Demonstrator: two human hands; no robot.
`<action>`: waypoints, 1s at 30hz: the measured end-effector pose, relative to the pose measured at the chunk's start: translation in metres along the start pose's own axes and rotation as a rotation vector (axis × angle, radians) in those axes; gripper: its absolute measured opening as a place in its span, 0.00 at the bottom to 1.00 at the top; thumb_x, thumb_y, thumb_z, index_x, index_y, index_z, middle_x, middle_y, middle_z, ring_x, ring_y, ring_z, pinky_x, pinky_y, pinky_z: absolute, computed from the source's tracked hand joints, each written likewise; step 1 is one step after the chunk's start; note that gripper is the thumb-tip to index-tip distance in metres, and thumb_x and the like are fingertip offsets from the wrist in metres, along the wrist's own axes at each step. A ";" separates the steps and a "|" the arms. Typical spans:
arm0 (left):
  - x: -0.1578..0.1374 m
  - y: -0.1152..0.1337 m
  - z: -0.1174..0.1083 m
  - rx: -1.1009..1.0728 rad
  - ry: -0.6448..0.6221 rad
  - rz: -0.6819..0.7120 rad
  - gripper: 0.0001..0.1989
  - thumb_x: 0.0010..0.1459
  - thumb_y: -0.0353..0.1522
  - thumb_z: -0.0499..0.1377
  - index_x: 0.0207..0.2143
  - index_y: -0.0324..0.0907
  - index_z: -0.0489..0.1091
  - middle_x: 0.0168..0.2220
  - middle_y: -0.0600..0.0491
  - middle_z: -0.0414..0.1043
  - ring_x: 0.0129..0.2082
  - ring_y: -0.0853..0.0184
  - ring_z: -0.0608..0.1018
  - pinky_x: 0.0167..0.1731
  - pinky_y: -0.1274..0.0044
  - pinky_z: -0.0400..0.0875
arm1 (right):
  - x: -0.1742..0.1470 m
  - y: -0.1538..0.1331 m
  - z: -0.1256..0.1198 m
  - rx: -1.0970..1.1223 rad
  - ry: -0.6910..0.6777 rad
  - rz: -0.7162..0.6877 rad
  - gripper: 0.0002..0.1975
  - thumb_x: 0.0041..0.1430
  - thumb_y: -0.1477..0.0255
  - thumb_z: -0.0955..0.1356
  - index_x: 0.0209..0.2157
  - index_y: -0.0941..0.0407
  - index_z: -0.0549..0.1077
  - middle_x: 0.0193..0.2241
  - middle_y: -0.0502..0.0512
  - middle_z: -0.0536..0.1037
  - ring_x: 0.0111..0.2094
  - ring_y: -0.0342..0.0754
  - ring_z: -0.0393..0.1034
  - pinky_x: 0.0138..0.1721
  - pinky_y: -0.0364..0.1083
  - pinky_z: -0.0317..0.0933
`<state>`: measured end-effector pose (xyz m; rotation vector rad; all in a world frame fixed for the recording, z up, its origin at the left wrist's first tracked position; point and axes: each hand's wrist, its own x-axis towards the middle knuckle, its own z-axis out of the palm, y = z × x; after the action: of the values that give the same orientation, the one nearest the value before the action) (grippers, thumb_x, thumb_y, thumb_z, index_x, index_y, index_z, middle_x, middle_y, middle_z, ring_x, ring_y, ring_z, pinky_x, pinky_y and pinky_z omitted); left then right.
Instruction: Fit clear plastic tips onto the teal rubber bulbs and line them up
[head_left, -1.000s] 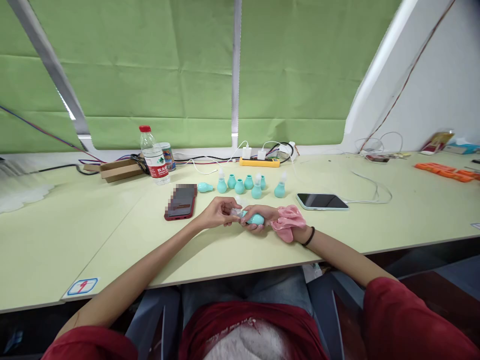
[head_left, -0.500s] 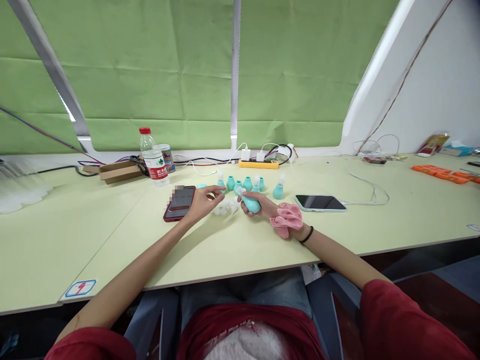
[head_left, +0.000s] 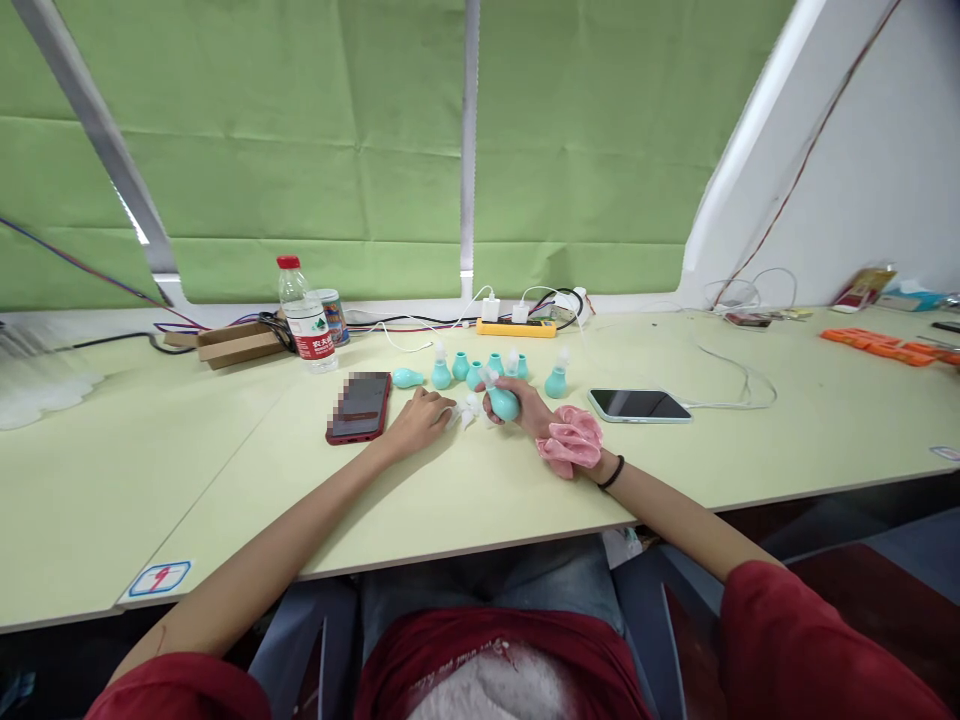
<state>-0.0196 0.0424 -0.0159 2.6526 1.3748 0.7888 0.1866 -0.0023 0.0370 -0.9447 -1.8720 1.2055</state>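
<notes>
My right hand [head_left: 517,398] is wrapped round a turquoise squeeze bulb [head_left: 504,404], which tilts up and left with a translucent nozzle [head_left: 489,378] at its neck. Down on the table, my left hand [head_left: 421,420] has its fingers bent together, and a translucent nozzle [head_left: 452,414] shows at the fingertips. Beside them lies a small pile of loose translucent nozzles [head_left: 470,410]. Behind both hands stand several turquoise bulbs [head_left: 460,366], some bare at the neck. One upright bulb [head_left: 556,382] at the right carries a nozzle. Another bulb [head_left: 407,378] lies on its side.
A red-cased phone [head_left: 360,408] lies left of my left hand; a light-cased phone [head_left: 640,404] with a cable lies to the right. Farther back are a water bottle [head_left: 307,320], a cardboard box [head_left: 244,344] and a yellow power strip [head_left: 517,328]. Orange parts [head_left: 877,347] sit far right.
My left hand has come down and toward me from above the bulbs to the nozzle pile, its fingers closing at a nozzle. The right hand keeps the bulb in nearly the same place.
</notes>
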 end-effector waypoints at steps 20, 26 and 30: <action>0.003 0.004 -0.005 0.129 0.112 -0.131 0.15 0.49 0.30 0.50 0.37 0.32 0.70 0.31 0.43 0.67 0.37 0.59 0.67 0.40 0.67 0.59 | 0.028 0.027 0.006 -0.078 -0.070 -0.085 0.16 0.49 0.59 0.60 0.24 0.59 0.66 0.19 0.51 0.64 0.21 0.41 0.59 0.26 0.42 0.55; 0.003 0.015 -0.015 -0.195 0.377 -0.176 0.13 0.48 0.34 0.53 0.35 0.37 0.69 0.32 0.48 0.67 0.32 0.66 0.69 0.33 0.74 0.64 | 0.035 0.046 0.008 -0.107 -0.056 -0.196 0.16 0.50 0.61 0.60 0.18 0.59 0.62 0.18 0.49 0.64 0.21 0.39 0.58 0.27 0.40 0.52; 0.004 0.019 -0.017 -0.710 0.337 -0.302 0.14 0.40 0.36 0.60 0.30 0.36 0.70 0.28 0.50 0.70 0.28 0.69 0.70 0.29 0.77 0.66 | 0.040 0.058 0.009 -0.156 -0.009 -0.226 0.16 0.50 0.61 0.61 0.18 0.59 0.62 0.17 0.48 0.63 0.20 0.38 0.56 0.25 0.40 0.51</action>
<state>-0.0118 0.0308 0.0060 1.7864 1.1984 1.3994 0.1710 0.0459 -0.0126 -0.7836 -2.0416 0.9426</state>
